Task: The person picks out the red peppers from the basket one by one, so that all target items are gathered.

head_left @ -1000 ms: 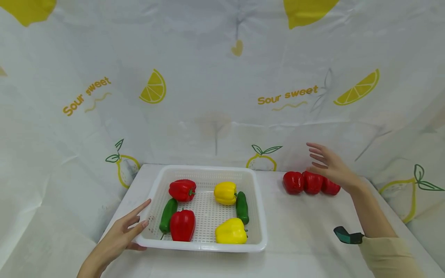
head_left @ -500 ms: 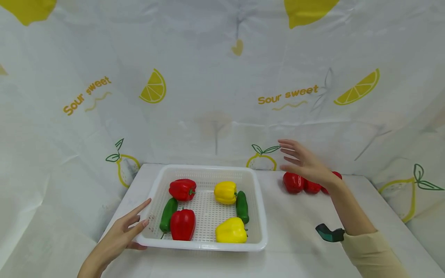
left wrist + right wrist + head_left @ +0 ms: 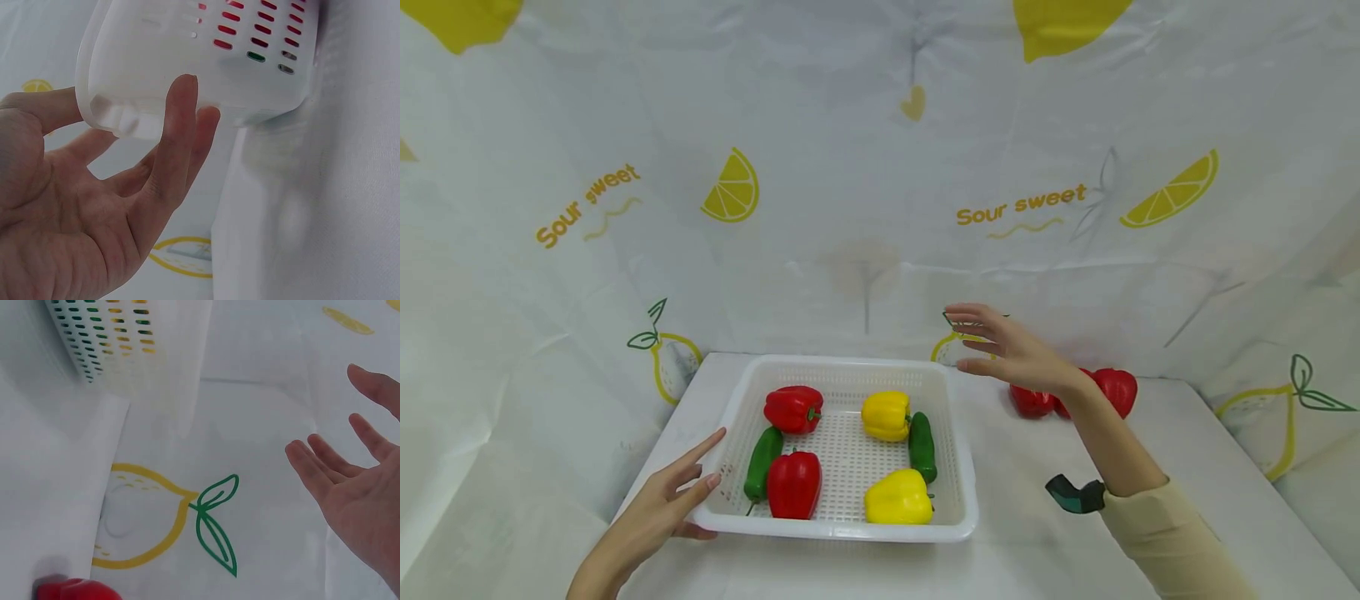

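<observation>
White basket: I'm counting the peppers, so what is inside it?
The white basket holds two red peppers, two yellow peppers and two green peppers. Nothing looks hidden beneath them.

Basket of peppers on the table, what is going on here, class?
A person works at a white-covered table. The left hand rests with straight fingers against the near left corner of a white perforated basket, which holds two red peppers, two yellow peppers and two green ones. The right hand hovers open and empty above the table between the basket and a group of red peppers lying outside it.
</observation>
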`<action>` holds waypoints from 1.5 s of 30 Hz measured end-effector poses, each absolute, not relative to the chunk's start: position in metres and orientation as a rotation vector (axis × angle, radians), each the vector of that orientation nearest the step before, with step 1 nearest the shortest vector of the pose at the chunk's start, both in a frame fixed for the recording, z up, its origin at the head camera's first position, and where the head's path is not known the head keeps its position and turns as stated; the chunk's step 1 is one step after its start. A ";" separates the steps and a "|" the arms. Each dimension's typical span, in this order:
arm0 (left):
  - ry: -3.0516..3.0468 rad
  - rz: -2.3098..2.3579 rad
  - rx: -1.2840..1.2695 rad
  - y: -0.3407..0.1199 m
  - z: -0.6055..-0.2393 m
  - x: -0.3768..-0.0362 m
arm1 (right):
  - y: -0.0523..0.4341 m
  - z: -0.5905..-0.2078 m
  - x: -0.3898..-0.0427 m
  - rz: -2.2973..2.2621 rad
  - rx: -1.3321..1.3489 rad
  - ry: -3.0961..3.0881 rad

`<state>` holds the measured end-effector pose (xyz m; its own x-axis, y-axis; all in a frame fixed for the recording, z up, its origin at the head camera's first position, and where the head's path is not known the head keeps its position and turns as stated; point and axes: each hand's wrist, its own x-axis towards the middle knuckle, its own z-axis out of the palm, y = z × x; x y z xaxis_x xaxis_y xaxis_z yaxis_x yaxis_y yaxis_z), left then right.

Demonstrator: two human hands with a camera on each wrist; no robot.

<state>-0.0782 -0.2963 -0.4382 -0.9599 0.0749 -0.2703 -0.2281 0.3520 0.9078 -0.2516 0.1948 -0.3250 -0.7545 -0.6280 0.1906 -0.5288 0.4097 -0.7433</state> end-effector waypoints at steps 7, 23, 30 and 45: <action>2.346 1.660 -0.131 -0.297 -0.438 -0.078 | 0.165 -0.312 -0.254 -1.262 -1.168 2.422; 2.365 1.623 -0.170 -0.295 -0.441 -0.077 | 0.097 -0.319 -0.271 -1.102 -1.187 2.196; 2.376 1.621 -0.181 -0.294 -0.442 -0.078 | 0.067 -0.323 -0.277 -0.979 -1.206 2.189; 2.350 1.650 -0.160 -0.295 -0.439 -0.077 | 0.013 -0.350 -0.290 -0.855 -1.139 2.072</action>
